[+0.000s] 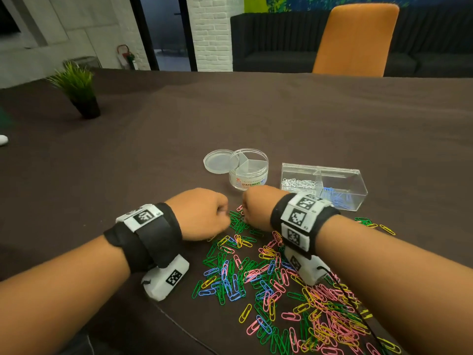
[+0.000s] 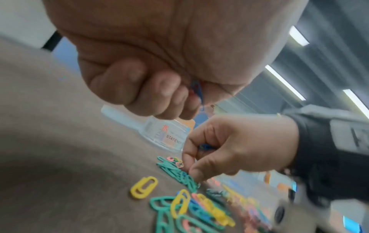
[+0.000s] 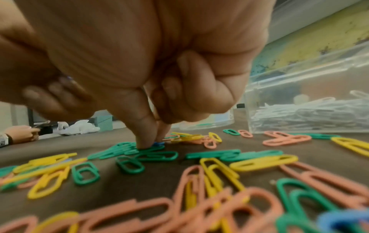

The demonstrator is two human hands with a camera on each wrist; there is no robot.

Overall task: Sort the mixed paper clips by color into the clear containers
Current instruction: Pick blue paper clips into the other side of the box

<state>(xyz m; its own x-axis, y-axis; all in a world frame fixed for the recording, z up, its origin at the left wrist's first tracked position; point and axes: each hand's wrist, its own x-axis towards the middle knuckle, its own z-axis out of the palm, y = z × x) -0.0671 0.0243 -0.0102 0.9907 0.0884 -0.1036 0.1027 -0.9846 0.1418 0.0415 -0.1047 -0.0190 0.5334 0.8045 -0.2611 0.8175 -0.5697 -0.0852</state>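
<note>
Clearly the left hand (image 2: 139, 88) keeps blue clips (image 2: 197, 89) in its curled fingers to save trips. Beside it the right hand (image 3: 151, 94) pinches another blue clip (image 3: 158, 143) from the pile (image 1: 268, 272) near the desk's front edge; the box (image 1: 325, 185) waits behind.

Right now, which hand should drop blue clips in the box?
Probably the right hand: it is nearer the rectangular box where blue clips lie, though the left hand holds blue too.

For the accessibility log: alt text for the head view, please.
Both fists, the left hand and the right hand, meet over a green cluster at the far edge of the mixed paper clips, near a round jar and a rectangular box holding white and blue clips.
</note>
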